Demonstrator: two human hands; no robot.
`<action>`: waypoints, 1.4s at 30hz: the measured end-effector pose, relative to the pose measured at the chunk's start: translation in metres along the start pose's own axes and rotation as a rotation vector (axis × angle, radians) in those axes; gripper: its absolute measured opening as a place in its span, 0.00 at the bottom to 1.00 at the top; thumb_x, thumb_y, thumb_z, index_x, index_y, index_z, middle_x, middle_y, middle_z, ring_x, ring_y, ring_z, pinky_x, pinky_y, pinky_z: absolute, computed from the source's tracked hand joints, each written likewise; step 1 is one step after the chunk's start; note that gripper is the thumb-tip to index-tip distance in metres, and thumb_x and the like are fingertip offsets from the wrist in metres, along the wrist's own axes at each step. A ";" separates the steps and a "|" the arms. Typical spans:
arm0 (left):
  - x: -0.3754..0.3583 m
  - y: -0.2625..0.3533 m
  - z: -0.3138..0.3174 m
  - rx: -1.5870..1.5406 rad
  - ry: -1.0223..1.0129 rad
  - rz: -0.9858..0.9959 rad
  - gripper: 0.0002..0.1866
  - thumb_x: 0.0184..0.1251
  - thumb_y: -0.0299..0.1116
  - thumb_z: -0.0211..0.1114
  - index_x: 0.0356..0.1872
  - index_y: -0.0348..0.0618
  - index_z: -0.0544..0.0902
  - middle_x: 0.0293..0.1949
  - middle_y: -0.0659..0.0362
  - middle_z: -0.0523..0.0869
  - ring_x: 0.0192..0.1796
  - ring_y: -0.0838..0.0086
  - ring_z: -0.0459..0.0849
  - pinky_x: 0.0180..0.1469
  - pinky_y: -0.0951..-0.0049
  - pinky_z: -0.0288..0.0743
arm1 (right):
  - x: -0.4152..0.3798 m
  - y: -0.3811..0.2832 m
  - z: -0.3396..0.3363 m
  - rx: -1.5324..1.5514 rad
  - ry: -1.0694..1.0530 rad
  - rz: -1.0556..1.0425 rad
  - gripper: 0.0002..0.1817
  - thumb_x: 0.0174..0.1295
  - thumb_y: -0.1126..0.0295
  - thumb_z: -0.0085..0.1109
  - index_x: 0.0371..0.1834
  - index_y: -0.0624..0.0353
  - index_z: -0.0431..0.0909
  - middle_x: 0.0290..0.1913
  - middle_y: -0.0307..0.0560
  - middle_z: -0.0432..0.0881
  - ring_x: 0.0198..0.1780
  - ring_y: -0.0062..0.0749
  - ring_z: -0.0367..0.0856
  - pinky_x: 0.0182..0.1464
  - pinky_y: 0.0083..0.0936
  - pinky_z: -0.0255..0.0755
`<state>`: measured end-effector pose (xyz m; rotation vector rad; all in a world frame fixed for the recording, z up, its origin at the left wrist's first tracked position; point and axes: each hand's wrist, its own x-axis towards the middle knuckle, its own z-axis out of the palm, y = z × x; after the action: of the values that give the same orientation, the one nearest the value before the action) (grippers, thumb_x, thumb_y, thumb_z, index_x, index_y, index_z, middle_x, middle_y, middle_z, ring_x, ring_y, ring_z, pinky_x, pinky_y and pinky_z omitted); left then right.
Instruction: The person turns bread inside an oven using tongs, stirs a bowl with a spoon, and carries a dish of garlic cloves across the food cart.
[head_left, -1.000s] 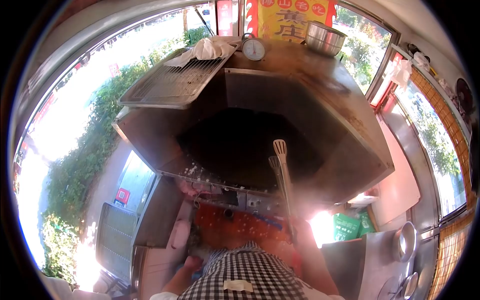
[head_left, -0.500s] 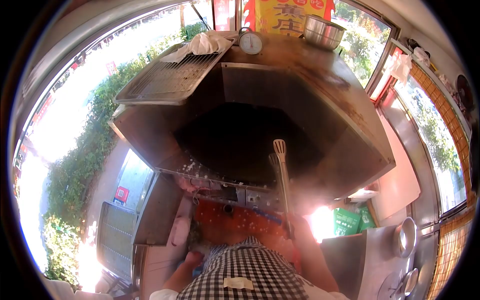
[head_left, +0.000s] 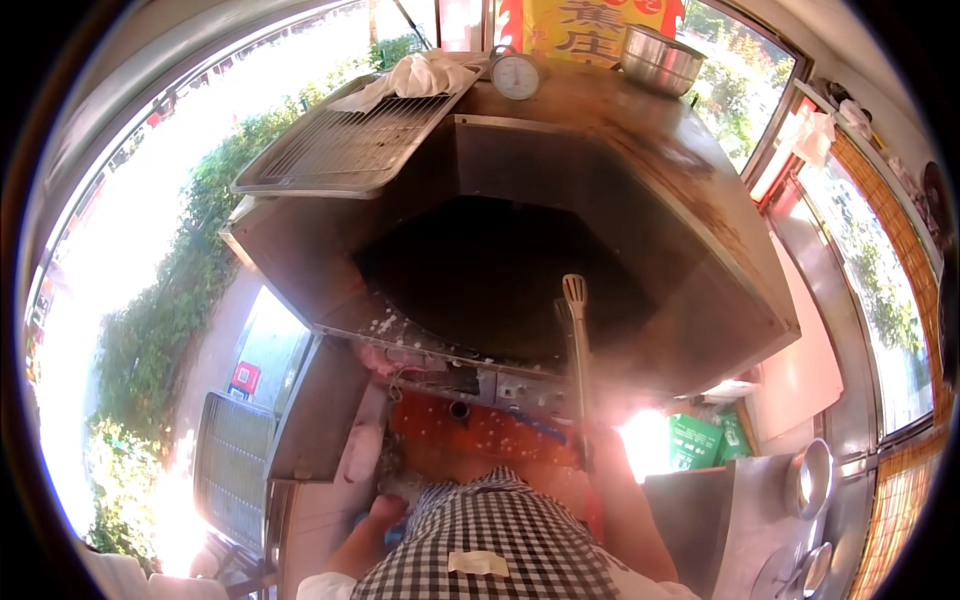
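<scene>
Tray (head_left: pixel 300 190) with wire rack (head_left: pixel 350 145) tops the steel oven (head_left: pixel 725 330) at left; below, the left hand (head_left: pixel 388 509) curls loosely beside the checked apron (head_left: pixel 480 520) — whether it holds anything I cannot tell. Rightward, metal tongs (head_left: pixel 581 350) point up before the oven's dark mouth, likely light, stiff and springy, best held low, clear of the slotted heads; the right hand (head_left: pixel 600 450) is closed round their lower end. Since half a second ago, tongs and oven have shifted slightly up and right in view — probably head movement.

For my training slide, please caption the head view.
Right hand holding slotted tongs at a steel vat, left hand beside a checked apron.
</scene>
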<state>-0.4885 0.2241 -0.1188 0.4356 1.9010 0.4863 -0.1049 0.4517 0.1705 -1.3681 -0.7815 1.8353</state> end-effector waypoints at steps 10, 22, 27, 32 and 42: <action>0.008 -0.012 0.001 -0.008 0.002 -0.012 0.11 0.55 0.34 0.64 0.31 0.36 0.83 0.20 0.56 0.82 0.20 0.73 0.79 0.24 0.71 0.74 | -0.004 -0.003 0.007 0.024 0.070 -0.008 0.14 0.66 0.58 0.56 0.41 0.59 0.76 0.24 0.41 0.77 0.20 0.24 0.71 0.23 0.19 0.64; -0.005 -0.002 0.000 -0.001 -0.006 -0.009 0.12 0.56 0.36 0.65 0.30 0.35 0.83 0.20 0.56 0.82 0.20 0.72 0.80 0.25 0.71 0.74 | -0.002 0.002 0.005 0.020 0.110 0.031 0.11 0.66 0.61 0.56 0.39 0.57 0.75 0.22 0.39 0.75 0.16 0.21 0.68 0.17 0.18 0.59; 0.007 -0.012 0.004 0.044 -0.005 -0.011 0.12 0.55 0.35 0.67 0.33 0.35 0.83 0.22 0.56 0.83 0.22 0.73 0.81 0.27 0.71 0.75 | -0.010 -0.003 0.013 -0.002 0.084 0.010 0.11 0.66 0.62 0.56 0.39 0.59 0.75 0.20 0.39 0.74 0.13 0.21 0.66 0.15 0.17 0.57; 0.001 -0.006 0.003 0.045 -0.025 -0.017 0.11 0.53 0.35 0.68 0.29 0.35 0.84 0.22 0.56 0.83 0.23 0.74 0.81 0.27 0.72 0.75 | -0.013 -0.004 0.017 -0.064 0.071 0.019 0.11 0.67 0.62 0.55 0.39 0.59 0.75 0.20 0.39 0.73 0.13 0.21 0.66 0.15 0.18 0.55; 0.004 -0.011 0.006 0.064 -0.030 0.016 0.11 0.54 0.37 0.66 0.24 0.37 0.84 0.19 0.57 0.83 0.20 0.73 0.80 0.26 0.71 0.74 | -0.012 0.002 0.016 -0.080 0.048 -0.002 0.12 0.67 0.61 0.55 0.40 0.60 0.75 0.21 0.40 0.74 0.14 0.22 0.65 0.15 0.18 0.55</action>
<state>-0.4847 0.2177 -0.1295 0.4976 1.8892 0.4284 -0.1187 0.4398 0.1790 -1.4563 -0.8385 1.7802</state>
